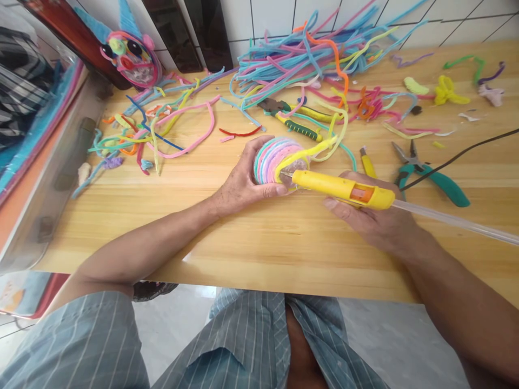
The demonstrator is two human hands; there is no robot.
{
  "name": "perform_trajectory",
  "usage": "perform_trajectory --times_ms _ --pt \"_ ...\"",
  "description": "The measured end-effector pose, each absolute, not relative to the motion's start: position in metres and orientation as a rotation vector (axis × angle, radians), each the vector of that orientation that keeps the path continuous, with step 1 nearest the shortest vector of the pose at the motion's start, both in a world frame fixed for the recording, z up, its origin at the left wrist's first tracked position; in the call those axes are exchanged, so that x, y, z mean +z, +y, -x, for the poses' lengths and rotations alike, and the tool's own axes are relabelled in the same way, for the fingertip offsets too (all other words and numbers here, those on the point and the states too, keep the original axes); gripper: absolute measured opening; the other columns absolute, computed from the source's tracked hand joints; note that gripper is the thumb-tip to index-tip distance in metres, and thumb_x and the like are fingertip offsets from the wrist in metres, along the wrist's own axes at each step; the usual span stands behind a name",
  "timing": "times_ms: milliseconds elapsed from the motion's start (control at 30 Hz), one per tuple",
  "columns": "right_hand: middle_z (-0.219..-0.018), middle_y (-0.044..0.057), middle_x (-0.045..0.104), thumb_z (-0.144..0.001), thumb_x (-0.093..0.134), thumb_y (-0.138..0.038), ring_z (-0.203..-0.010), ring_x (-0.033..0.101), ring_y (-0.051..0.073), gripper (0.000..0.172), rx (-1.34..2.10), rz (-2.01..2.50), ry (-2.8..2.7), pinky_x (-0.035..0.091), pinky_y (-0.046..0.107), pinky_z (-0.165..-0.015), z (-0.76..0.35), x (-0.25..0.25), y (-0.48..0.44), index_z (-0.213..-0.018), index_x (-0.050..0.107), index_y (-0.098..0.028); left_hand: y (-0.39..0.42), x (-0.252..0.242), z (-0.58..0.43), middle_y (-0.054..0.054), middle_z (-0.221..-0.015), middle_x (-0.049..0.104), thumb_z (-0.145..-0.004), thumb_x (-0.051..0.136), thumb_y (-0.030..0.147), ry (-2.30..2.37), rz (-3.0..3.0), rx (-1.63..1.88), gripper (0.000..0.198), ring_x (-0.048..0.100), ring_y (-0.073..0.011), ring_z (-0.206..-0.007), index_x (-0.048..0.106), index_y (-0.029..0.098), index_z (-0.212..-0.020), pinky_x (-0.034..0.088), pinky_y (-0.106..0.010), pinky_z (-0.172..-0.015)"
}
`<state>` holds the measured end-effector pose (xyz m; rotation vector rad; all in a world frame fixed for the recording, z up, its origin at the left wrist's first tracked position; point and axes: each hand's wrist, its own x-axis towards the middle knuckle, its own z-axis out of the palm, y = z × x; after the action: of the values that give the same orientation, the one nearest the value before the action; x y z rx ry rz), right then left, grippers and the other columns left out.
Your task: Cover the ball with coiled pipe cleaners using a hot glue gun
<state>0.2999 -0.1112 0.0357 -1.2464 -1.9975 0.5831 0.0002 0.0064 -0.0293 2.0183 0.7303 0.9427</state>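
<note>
My left hand (243, 181) is closed round a round coil of pastel pipe cleaners (272, 158), held just above the wooden table (251, 243). My right hand (373, 216) grips a yellow glue gun (344, 189) with a clear glue stick (458, 221) trailing out to the right. The gun's nozzle touches the coil's right side, where a yellow pipe cleaner (324, 146) leads off the coil.
A big heap of coloured pipe cleaners (308, 54) lies at the back, with loose ones (162, 124) to the left. Green-handled pliers (430, 175), a yellow cutter (367, 162), striped-handled pliers (295, 121), a black cord (466, 151) and a pipe-cleaner face (130, 54) are nearby.
</note>
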Motion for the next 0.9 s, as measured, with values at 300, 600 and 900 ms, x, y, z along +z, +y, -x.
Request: perform_trajectory --times_ms 300,600,900 --pt "-0.077 -0.005 0.057 -0.106 0.074 -0.034 -0.064 0.056 0.017 0.028 0.563 1.231 -1.998 0.045 0.035 -0.060 -0.2992 0.0367 -0.1114 -0.089 0.053 -0.029 0.0060 -0.0293 -0.0002 -0.016 -0.175 0.052 -0.074 0.091 0.088 0.720 -1.987 0.930 0.122 0.055 -0.0448 -0.162 0.039 0.034 -0.170 0.047 -0.064 -0.137" --pt "-0.079 -0.006 0.058 -0.109 0.072 -0.034 -0.066 0.059 0.016 0.026 0.482 1.176 -2.037 0.045 0.033 -0.061 -0.3010 0.0357 -0.1089 -0.091 0.055 -0.029 0.0049 -0.0269 -0.0002 -0.015 -0.175 0.052 -0.077 0.089 0.089 0.725 -2.025 0.921 0.119 0.056 -0.0439 -0.161 0.036 0.036 -0.171 0.049 -0.064 -0.135" --pt "-0.077 -0.005 0.059 -0.107 0.072 -0.034 -0.066 0.060 0.018 0.026 0.495 1.192 -2.041 0.045 0.036 -0.061 -0.3012 0.0345 -0.1097 -0.089 0.054 -0.029 0.0043 -0.0275 -0.0012 -0.015 -0.174 0.053 -0.077 0.088 0.090 0.729 -2.008 0.927 0.119 0.058 -0.0448 -0.160 0.036 0.037 -0.170 0.050 -0.065 -0.134"
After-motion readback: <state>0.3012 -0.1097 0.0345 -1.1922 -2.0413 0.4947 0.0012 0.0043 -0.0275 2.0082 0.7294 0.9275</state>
